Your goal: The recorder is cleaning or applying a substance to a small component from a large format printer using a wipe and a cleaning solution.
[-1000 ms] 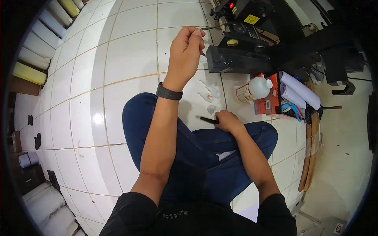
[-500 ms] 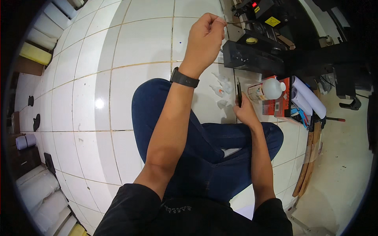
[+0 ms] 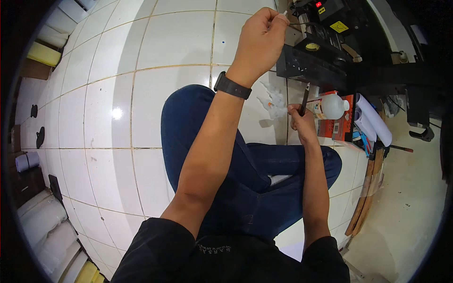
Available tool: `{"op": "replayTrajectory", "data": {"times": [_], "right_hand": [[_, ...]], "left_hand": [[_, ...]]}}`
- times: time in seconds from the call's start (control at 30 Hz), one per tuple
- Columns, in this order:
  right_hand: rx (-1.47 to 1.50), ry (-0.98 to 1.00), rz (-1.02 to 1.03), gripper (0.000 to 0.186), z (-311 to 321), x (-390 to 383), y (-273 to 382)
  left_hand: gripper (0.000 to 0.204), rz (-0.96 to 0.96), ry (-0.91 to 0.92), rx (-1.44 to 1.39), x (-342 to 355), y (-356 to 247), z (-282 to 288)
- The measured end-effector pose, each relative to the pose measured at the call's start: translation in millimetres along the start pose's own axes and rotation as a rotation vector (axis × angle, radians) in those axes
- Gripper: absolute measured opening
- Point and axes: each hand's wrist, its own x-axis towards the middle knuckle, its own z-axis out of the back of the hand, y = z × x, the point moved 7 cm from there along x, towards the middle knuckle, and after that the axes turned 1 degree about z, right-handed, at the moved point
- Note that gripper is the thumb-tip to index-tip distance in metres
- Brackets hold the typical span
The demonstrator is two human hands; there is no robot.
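My left hand (image 3: 262, 41) is raised at the top centre, beside the black machine (image 3: 325, 42). Its fingers are pinched on a small white scrap (image 3: 285, 13), mostly hidden by the fingertips; its material cannot be made out. A thin dark rod or cable (image 3: 300, 23) runs from near those fingertips to the machine. Lower right, my right hand (image 3: 303, 123) grips a slim dark pen-shaped tool (image 3: 305, 98), tip pointing up and away from me. Just left of that hand, crumpled white tissue pieces (image 3: 274, 104) lie on the tiles, one with an orange spot.
A clear plastic bottle (image 3: 332, 107) stands right of my right hand, beside a red and black box (image 3: 325, 129). White paper rolls (image 3: 373, 118) and blue-handled scissors (image 3: 362, 140) sit beyond it. White-wrapped rolls (image 3: 47, 221) line the far left. My crossed legs (image 3: 198, 113) rest on the tiled floor.
My left hand has moved slightly right and up toward the machine, and the white scrap now shows at its fingertips. My right hand has shifted right, the tool tilting right and rising nearer the machine.
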Motion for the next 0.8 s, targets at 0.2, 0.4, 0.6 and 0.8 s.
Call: {"op": "replayTrajectory", "data": {"times": [0.2, 0.4, 0.6, 0.8], "right_hand": [[0.108, -0.042, 0.045, 0.021, -4, -5, 9], [-0.363, -0.101, 0.308, 0.027, 0, 7, 19], [-0.677, -0.008, 0.527, 0.030, -18, 20, 31], [-0.346, -0.365, 0.889, 0.031, 8, -36, 134]], "left_hand": [[0.026, -0.028, 0.020, 0.004, 1, 2, -1], [0.025, 0.030, 0.048, -0.023, 2, 4, -4], [0.024, -0.051, 0.144, 0.033, 0, -3, -19], [0.022, 0.060, 0.230, -0.070, -16, -14, -38]]}}
